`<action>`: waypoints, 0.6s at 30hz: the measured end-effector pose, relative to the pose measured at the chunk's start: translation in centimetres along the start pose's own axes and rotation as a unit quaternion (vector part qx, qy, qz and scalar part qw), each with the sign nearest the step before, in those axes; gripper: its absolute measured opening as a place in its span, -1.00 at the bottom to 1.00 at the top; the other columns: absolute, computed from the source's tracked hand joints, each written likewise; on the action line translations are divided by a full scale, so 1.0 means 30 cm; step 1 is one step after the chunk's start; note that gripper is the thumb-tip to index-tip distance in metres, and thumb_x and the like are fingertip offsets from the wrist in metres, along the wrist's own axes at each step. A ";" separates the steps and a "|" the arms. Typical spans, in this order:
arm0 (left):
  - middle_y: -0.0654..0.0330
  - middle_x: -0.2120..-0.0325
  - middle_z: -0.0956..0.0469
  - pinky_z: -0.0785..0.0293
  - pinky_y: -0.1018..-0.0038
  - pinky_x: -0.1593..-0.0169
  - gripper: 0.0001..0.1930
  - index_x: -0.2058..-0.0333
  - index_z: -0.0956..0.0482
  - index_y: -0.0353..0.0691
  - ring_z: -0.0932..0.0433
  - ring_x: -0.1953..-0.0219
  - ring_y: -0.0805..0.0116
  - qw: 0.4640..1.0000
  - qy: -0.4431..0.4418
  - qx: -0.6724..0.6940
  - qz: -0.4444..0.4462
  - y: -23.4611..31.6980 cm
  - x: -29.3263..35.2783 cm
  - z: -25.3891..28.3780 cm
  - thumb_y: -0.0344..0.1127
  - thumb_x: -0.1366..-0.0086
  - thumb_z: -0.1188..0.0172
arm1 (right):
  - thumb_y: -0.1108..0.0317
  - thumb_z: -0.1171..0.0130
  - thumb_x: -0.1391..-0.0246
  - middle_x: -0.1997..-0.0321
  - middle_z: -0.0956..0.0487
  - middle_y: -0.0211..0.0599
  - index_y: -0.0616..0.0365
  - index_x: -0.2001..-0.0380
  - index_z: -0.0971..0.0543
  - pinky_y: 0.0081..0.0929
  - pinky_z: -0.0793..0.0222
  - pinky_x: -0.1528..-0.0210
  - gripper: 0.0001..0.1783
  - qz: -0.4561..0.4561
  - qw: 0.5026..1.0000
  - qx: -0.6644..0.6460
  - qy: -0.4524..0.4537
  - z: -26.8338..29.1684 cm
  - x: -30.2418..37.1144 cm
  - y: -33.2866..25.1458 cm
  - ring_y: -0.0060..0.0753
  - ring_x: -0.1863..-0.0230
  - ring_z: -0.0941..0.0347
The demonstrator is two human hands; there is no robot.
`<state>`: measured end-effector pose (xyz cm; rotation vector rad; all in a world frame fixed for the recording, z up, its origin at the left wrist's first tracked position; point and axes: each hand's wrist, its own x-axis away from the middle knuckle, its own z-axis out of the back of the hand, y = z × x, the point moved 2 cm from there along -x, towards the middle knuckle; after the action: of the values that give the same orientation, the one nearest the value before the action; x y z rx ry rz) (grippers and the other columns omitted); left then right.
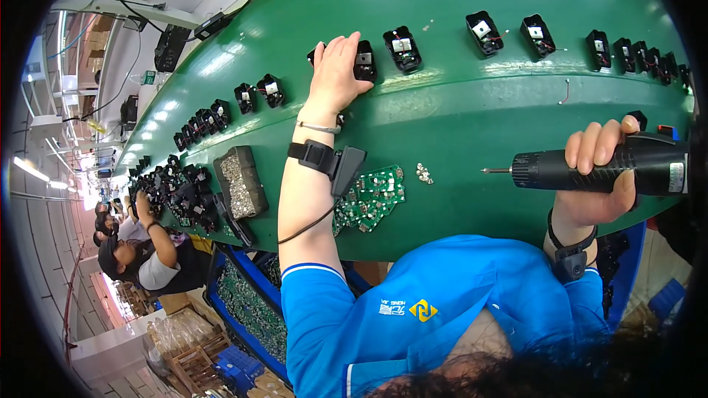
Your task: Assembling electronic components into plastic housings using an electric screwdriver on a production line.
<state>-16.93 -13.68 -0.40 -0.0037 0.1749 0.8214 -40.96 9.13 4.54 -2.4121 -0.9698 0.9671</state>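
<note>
On the far side of the green table, my left hand (338, 74) is closed around a black plastic housing (366, 63), thumb at its near end and fingertips at its far end. Another black part shows partly behind my fingers. My right hand (601, 158) grips a black electric screwdriver (542, 169) at the right, its bit pointing left and touching nothing. Just right of my left hand stands an open housing (402, 50) with a white block and wires inside. Green circuit boards (376, 195) lie near my left forearm, beside a small pile of silvery parts (424, 173).
More housings (484, 33) stand in a row along the table (457, 118). A dark box of small metal parts (240, 180) sits left of my arm, near heaped black parts (177, 188). A blue bin (254, 306) holds circuit boards. Co-workers (144, 250) sit at the left.
</note>
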 end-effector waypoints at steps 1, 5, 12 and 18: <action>0.09 0.10 -0.27 0.09 0.20 -0.13 -0.11 -0.02 -0.07 -0.24 -0.16 -0.03 0.15 0.999 0.012 0.033 -0.004 0.004 0.000 0.008 -0.34 0.38 -0.35 | 0.18 0.00 0.15 0.53 -0.27 -0.40 0.19 0.10 -0.16 -0.57 -0.16 0.54 -0.46 0.004 1.000 -0.004 -0.003 0.004 -0.002 -0.002 -0.55 0.58 -0.20; -0.07 0.12 -0.23 -0.17 0.30 -0.02 -0.10 -0.06 0.03 -0.26 -0.23 0.05 0.03 0.986 0.022 0.164 0.003 0.088 0.039 0.063 -0.43 0.33 -0.27 | 0.17 -0.01 0.15 0.52 -0.27 -0.40 0.20 0.10 -0.16 -0.57 -0.16 0.53 -0.45 0.013 1.000 -0.018 -0.011 0.024 -0.004 -0.019 -0.55 0.57 -0.19; -0.05 0.15 -0.28 -0.25 0.35 0.04 -0.01 -0.09 0.16 -0.29 -0.30 0.10 0.06 0.940 -0.004 0.324 -0.103 0.431 0.213 0.017 -0.40 0.31 -0.30 | 0.19 -0.06 0.17 0.52 -0.27 -0.40 0.18 0.10 -0.14 -0.58 -0.16 0.55 -0.43 0.053 0.998 -0.019 -0.034 0.036 0.015 -0.024 -0.55 0.58 -0.19; -0.06 0.20 -0.30 -0.33 0.33 0.15 -0.02 -0.08 0.14 -0.29 -0.35 0.19 0.03 0.910 -0.009 0.391 -0.137 0.577 0.239 -0.072 -0.46 0.33 -0.31 | 0.15 -0.12 0.19 0.52 -0.30 -0.39 0.13 0.11 -0.17 -0.56 -0.20 0.57 -0.42 0.062 0.995 0.071 -0.023 0.051 0.049 -0.046 -0.51 0.59 -0.24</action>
<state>-25.07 3.18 -2.52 0.7213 0.4678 0.4252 -41.91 11.27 3.54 -2.3625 -0.7463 1.1010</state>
